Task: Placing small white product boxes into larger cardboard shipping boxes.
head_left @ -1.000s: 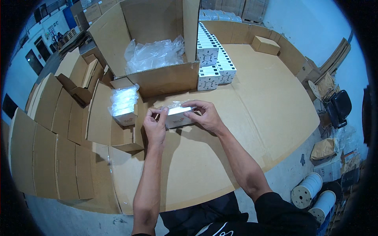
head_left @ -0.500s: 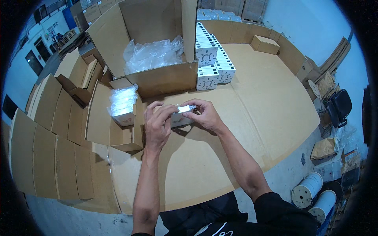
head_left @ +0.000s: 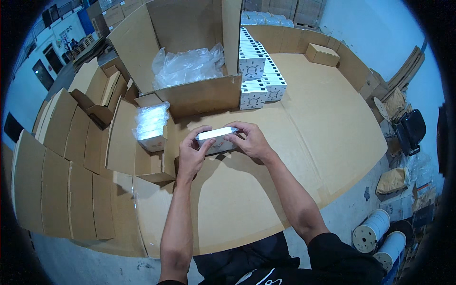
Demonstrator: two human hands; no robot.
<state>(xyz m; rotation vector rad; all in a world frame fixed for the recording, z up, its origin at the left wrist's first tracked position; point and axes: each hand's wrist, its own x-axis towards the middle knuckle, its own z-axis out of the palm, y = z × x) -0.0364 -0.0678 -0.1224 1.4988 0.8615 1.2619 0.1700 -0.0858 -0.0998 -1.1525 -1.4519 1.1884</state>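
Note:
Between my two hands is a small white box (head_left: 219, 142) with a bright top edge and clear plastic film about it. My left hand (head_left: 192, 151) grips its left end, thumb on the near face and fingers behind. At the right end my right hand (head_left: 250, 141) pinches it the same way. Just left of my hands stands an open brown carton (head_left: 156, 177), holding a row of white boxes in clear film (head_left: 151, 124). Part of that carton's inside shows bare cardboard.
A large open carton (head_left: 205, 97) with crumpled clear plastic bags (head_left: 187, 67) stands behind. Stacked white printed boxes (head_left: 253, 97) sit to its right. Folded brown cartons (head_left: 54, 202) line the left side. A closed brown box (head_left: 322, 54) lies at the far right of the cardboard-covered table (head_left: 327, 142).
My left hand has shifted from over the box's top to its left end, with thumb now on the near face. More of the box's bright top edge shows.

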